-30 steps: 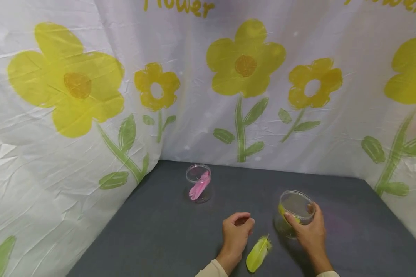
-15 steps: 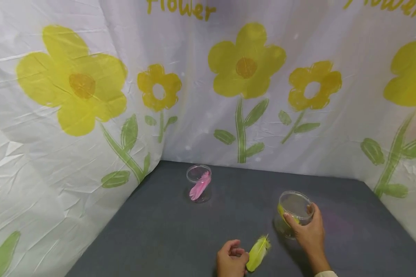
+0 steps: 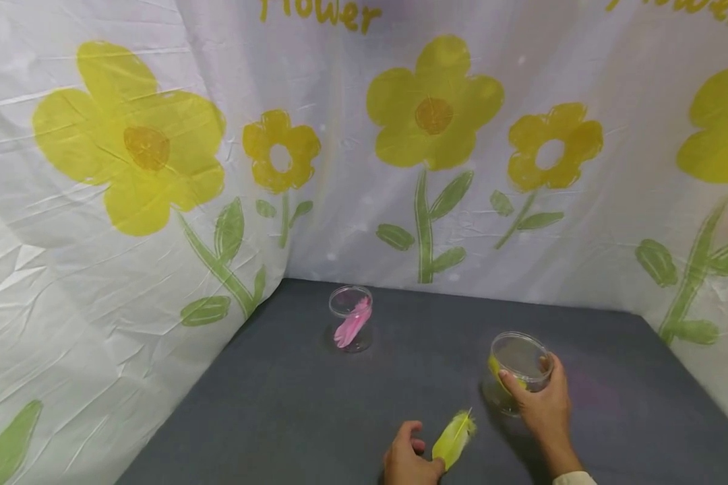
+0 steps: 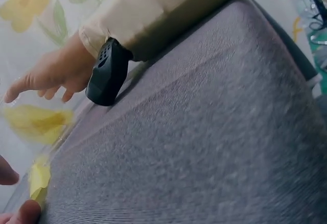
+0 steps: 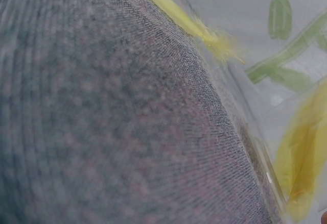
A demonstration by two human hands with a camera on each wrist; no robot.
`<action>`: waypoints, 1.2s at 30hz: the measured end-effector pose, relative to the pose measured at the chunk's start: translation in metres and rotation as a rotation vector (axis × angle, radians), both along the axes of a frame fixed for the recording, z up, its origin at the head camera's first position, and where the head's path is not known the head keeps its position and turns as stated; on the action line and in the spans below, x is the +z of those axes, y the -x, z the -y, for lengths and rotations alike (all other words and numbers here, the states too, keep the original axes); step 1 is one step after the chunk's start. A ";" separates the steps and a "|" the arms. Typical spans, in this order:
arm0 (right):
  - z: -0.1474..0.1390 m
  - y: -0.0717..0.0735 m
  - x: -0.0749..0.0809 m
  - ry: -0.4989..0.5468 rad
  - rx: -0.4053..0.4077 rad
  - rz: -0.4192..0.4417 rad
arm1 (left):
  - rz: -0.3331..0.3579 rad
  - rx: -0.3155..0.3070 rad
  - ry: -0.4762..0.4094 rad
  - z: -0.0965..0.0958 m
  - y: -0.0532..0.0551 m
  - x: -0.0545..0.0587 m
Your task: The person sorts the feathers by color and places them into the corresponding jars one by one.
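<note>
On the dark tabletop a yellow feather [image 3: 454,439] lies by itself. My left hand [image 3: 409,459] is at its lower left end, the thumb touching or just over the feather's edge and the fingers apart from it. In the left wrist view the same feather [image 4: 40,179] appears beside the thumb. My right hand [image 3: 544,402] grips a clear plastic jar [image 3: 518,357] by its right side, thumb in front. Another yellow feather [image 5: 301,163] shows through the jar's wall in the right wrist view. The right hand's far fingers are mostly hidden behind the jar.
A second clear jar [image 3: 350,311] stands at the back left, with a pink feather [image 3: 353,325] leaning inside. White cloth [image 3: 340,202] printed with yellow flowers hangs behind and along the sides of the dark tabletop [image 3: 279,404].
My left hand has moved down and back toward me, then its thumb has come to the feather's lower end. The right hand and its jar have stayed in place.
</note>
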State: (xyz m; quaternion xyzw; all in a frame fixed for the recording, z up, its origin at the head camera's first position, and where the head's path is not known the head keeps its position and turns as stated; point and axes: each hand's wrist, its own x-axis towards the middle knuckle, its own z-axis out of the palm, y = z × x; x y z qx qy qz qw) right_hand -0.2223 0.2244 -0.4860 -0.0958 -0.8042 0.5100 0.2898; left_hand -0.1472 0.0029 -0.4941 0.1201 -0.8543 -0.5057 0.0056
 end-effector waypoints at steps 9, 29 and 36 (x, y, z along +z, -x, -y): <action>-0.004 0.003 0.001 -0.004 -0.010 -0.001 | -0.054 -0.086 0.026 -0.006 0.007 0.006; -0.003 0.004 0.004 -0.004 0.011 -0.006 | -0.372 0.007 -0.380 0.010 0.045 0.017; -0.002 0.002 0.002 -0.004 0.019 0.017 | -0.276 0.014 -0.072 0.014 0.037 0.015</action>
